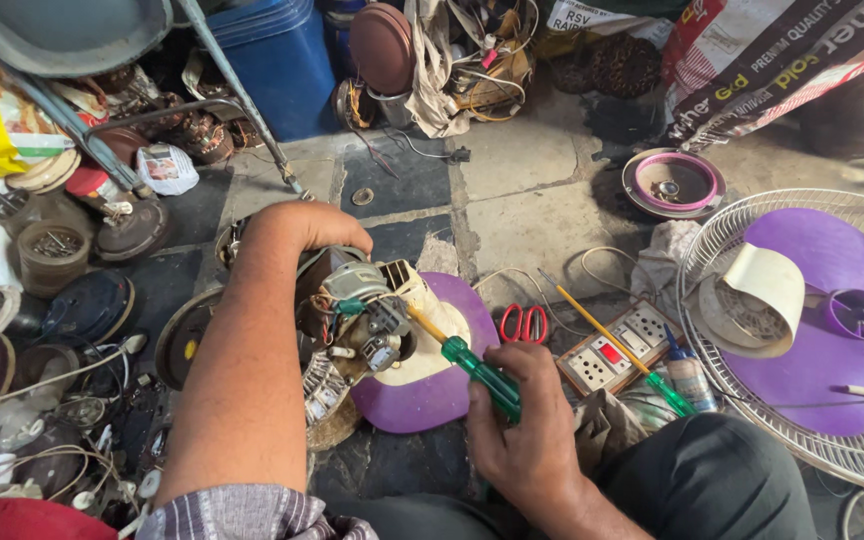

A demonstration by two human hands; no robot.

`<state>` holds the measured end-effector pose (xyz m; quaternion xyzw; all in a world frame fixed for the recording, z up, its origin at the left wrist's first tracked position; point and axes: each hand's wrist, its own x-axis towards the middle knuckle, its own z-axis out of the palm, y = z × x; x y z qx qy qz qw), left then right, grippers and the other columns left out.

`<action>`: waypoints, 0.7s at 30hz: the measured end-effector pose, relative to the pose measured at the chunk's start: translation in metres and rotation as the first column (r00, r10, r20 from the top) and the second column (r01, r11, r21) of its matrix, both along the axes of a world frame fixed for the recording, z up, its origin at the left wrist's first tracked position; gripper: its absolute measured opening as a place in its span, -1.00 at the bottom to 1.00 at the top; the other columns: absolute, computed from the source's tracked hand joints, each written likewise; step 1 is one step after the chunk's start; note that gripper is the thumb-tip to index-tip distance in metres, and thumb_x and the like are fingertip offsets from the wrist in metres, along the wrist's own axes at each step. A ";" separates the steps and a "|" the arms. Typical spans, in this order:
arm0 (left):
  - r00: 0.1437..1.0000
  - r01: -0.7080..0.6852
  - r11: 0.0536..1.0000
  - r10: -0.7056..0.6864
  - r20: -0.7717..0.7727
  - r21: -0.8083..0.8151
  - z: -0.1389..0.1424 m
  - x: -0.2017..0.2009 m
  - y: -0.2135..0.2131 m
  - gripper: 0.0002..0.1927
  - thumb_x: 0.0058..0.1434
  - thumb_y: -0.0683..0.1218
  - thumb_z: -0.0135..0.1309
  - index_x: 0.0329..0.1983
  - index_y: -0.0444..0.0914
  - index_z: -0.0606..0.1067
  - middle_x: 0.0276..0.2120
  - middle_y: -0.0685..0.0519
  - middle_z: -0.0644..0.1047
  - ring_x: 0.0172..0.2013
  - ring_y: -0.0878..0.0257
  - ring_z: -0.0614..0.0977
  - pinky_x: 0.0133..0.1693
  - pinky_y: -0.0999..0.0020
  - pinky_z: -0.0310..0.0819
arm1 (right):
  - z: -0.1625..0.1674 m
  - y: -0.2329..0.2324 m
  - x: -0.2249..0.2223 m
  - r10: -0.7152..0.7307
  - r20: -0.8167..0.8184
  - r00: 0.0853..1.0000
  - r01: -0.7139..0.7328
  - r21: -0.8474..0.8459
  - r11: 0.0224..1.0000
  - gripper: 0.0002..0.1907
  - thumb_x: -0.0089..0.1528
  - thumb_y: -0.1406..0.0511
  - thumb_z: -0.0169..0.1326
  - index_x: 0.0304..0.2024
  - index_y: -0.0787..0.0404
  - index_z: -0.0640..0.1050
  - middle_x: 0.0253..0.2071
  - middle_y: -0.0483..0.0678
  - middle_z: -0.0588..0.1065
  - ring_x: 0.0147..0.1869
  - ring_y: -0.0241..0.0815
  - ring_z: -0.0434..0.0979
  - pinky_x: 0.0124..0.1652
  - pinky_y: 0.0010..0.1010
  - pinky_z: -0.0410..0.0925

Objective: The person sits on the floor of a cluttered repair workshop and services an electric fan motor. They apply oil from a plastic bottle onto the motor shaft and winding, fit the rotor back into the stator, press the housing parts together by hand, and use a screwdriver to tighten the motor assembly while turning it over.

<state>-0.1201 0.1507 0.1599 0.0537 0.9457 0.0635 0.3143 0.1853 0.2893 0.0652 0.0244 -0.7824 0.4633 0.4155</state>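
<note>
Stone floor tiles (542, 215) carry lots of fan parts, and near the middle of the floor sits a small fan motor (357, 305) with its wires showing, resting on a purple fan base (432, 395). One hand, the left hand (297, 228), is wrapped around the top of the motor, and the right hand (522, 435) is closed on a green screwdriver (477, 372) whose tip touches the motor. Just beside the base lie red scissors (524, 322), then a white socket board (617, 350), and a wire fan guard (802, 340) by the right edge.
</note>
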 end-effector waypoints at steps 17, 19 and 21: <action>0.999 -0.017 0.999 0.015 0.045 0.041 -0.002 -0.003 -0.003 -0.38 -0.03 0.16 0.21 0.07 -0.25 0.65 0.08 -0.18 0.68 -0.01 -0.05 0.70 0.05 0.10 0.53 | 0.002 0.008 0.000 -0.098 0.140 0.985 0.076 0.154 0.985 -0.70 0.22 0.36 0.23 -0.01 0.23 0.49 -0.36 0.02 0.58 -0.37 0.04 0.61 -0.34 -0.20 0.41; 0.998 -0.029 0.998 0.026 0.061 0.060 -0.001 -0.002 -0.002 -0.41 -0.05 0.14 0.20 0.03 -0.23 0.68 0.04 -0.13 0.70 -0.05 -0.01 0.70 0.03 0.10 0.53 | 0.006 0.007 0.001 -0.062 0.020 0.998 0.058 0.153 0.987 -0.71 0.24 0.36 0.16 0.00 0.25 0.44 -0.30 0.07 0.53 -0.30 0.08 0.58 -0.28 -0.21 0.42; 0.999 -0.024 0.998 0.022 0.046 0.054 -0.001 -0.002 -0.002 -0.43 -0.05 0.13 0.22 0.02 -0.21 0.68 0.03 -0.10 0.68 -0.07 0.02 0.69 0.02 0.11 0.52 | 0.010 0.007 0.002 -0.066 0.047 0.997 0.059 0.146 0.988 -0.71 0.24 0.35 0.17 -0.01 0.25 0.45 -0.32 0.07 0.52 -0.31 0.09 0.57 -0.28 -0.20 0.41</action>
